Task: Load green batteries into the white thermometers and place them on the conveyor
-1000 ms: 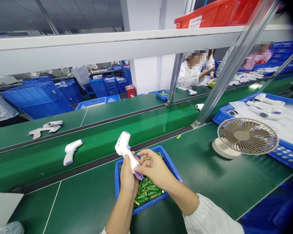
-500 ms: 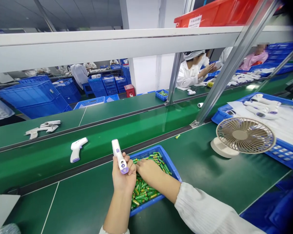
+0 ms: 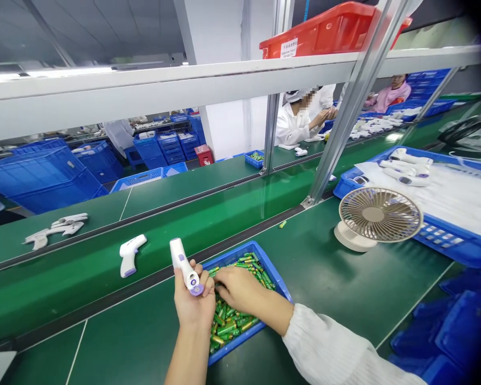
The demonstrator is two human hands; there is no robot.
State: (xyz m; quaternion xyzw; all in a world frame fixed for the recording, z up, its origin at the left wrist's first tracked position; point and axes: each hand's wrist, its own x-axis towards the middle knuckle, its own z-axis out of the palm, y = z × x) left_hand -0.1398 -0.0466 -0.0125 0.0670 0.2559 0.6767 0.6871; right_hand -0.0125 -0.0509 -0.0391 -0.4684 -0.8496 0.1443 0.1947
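Note:
My left hand, palm up, is closed around a white and purple infrared thermometer. Its purple-rimmed end points toward me. Just to the right, my right hand is bent over a blue tray of green and gold batteries. The curled fingers of that hand reach the batteries near the tray's left side, close to the left hand's fingers. Whatever lies between its fingertips is hidden.
Another thermometer lies on the green conveyor belt. A beige fan stands right of the tray, before a blue crate of thermometers. A metal post rises behind. Across the belt sits a person in white.
The view has swung slightly right. The thermometer on the belt has shifted right relative to the table. My left hand still holds its thermometer, and my right hand stays over the batteries, fingers curled.

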